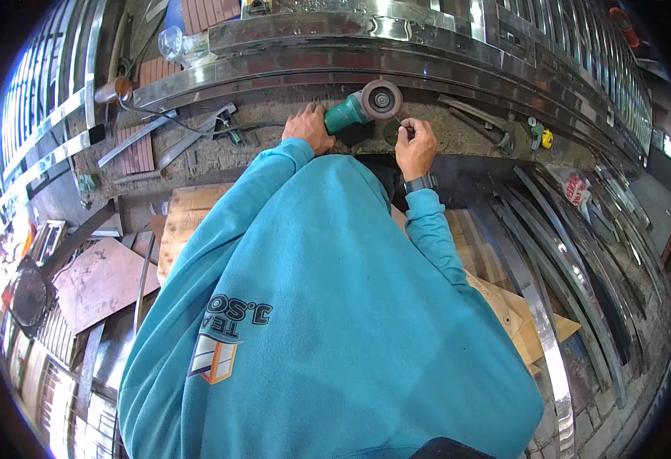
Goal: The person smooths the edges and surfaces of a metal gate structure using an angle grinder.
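A green angle grinder [344, 114] lies on its side across the dusty work surface, its round disc [382, 99] facing up toward the camera. My left hand [309, 128] is wrapped round the rear of the grinder's body, where the cord comes out to the left. Just right of the disc, my right hand [416, 145] pinches a thin dark rod, whose tip reaches close to the disc's lower right edge. Whether the rod touches the disc cannot be made out. A dark watch [421, 183] sits on my right wrist.
Long shiny metal bars [297, 67] run behind the grinder. Metal offcuts [138, 138] and a clamp lie to the left. On the right are a hammer-like tool [504, 141], a yellow tape measure [546, 138] and curved metal strips [534, 283]. Wooden boards [188, 218] stand near my body.
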The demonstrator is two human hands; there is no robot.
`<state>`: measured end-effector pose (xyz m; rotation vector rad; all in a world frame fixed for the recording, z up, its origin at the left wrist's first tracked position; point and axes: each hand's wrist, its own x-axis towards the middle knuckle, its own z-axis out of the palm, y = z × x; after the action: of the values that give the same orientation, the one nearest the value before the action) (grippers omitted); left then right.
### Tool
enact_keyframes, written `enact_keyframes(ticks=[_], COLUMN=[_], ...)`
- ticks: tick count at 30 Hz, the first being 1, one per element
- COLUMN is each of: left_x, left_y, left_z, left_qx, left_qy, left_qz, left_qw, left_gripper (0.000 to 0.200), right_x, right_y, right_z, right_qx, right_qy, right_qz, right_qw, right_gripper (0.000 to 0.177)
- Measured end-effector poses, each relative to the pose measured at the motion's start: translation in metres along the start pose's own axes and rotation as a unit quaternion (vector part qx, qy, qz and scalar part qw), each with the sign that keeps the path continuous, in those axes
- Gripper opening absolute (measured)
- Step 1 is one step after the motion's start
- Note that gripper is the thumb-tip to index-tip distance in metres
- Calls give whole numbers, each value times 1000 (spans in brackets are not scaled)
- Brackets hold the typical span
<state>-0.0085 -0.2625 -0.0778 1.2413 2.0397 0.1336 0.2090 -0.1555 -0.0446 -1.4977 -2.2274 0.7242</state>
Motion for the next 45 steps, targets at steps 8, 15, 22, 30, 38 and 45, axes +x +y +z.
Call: enact_keyframes(ticks=[8, 15, 22, 30, 38, 45], left_x=[0, 0, 3, 2, 3, 1], left_y=[1, 0, -2, -2, -3, -1], left_z=[-2, -1, 2, 1, 3, 0], left_qx=[3, 4, 7, -4, 1, 2], left_qy=[0, -5, -14, -7, -5, -9], left_qz=[-2, -2, -5, -2, -3, -6], left_qw=[1000, 1000, 1000, 1000, 1000, 1000], left_gripper=[64, 65, 67, 67, 66, 67], right_x=[0, 0, 0, -2, -4, -2], right_y=[-2, -9, -12, -12, -8, -7], right_z=[-1, -2, -5, -5, -3, -4], right_qx=[1, -11, -15, -45, -41, -32], right_qy=[-6, 1, -1, -14, -17, -18], right_qz=[12, -2, 0, -12, -3, -2], right_qw=[1000, 1000, 1000, 999, 999, 999], right_gripper=[10, 9, 10, 12, 11, 11])
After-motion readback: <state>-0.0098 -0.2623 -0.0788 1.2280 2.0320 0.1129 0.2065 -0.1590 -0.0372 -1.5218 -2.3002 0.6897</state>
